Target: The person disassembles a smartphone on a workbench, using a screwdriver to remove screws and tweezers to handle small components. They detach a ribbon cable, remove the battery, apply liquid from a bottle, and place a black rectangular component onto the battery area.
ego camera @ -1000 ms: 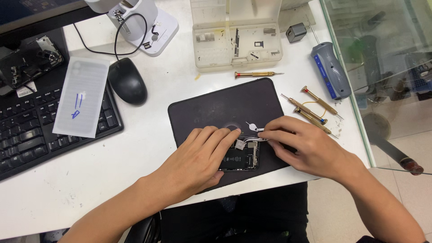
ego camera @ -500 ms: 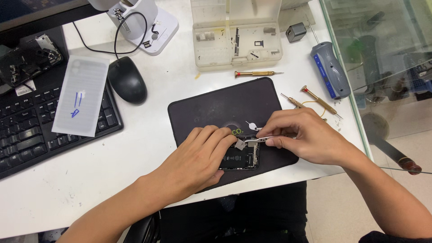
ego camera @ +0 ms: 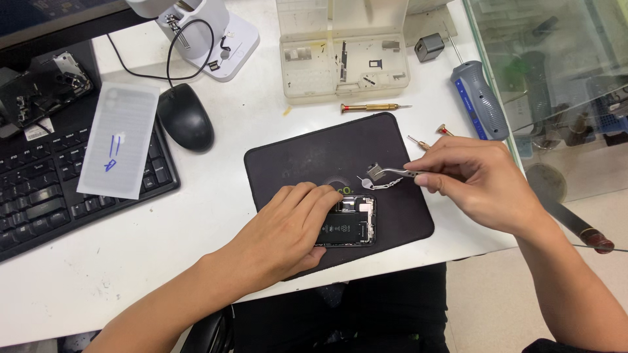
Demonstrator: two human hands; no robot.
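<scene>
Workbench seen from above, with the black rectangular work mat point(ego camera: 314, 157) on the white table point(ego camera: 216, 196) as reference. The opened smartphone with exposed battery and circuit board point(ego camera: 350, 221) lies on the mat's near half. The left hand point(ego camera: 288, 235) rests flat over the phone's left part, fingers pressing it to the mat, closed on nothing. The right hand point(ego camera: 484, 180) hovers over the mat's right edge, pinching slim metal tweezers point(ego camera: 402, 173); their tips clamp a small grey metal plate point(ego camera: 375, 171), held clear of the phone above the mat's middle. Half a second earlier the tweezers and plate were lower, at the phone's top edge; the right hand has since risen and drawn rightward, while the left hand has stayed in place.

Beyond the mat's far edge lie a brass-handled screwdriver point(ego camera: 369, 106) and a clear plastic parts tray point(ego camera: 343, 55). Right of the mat is a grey-and-blue handled tool point(ego camera: 479, 99). Left of the mat sit a black computer mouse point(ego camera: 186, 121), a black keyboard point(ego camera: 59, 196) and a pale translucent sheet point(ego camera: 118, 149) resting on the keyboard.
</scene>
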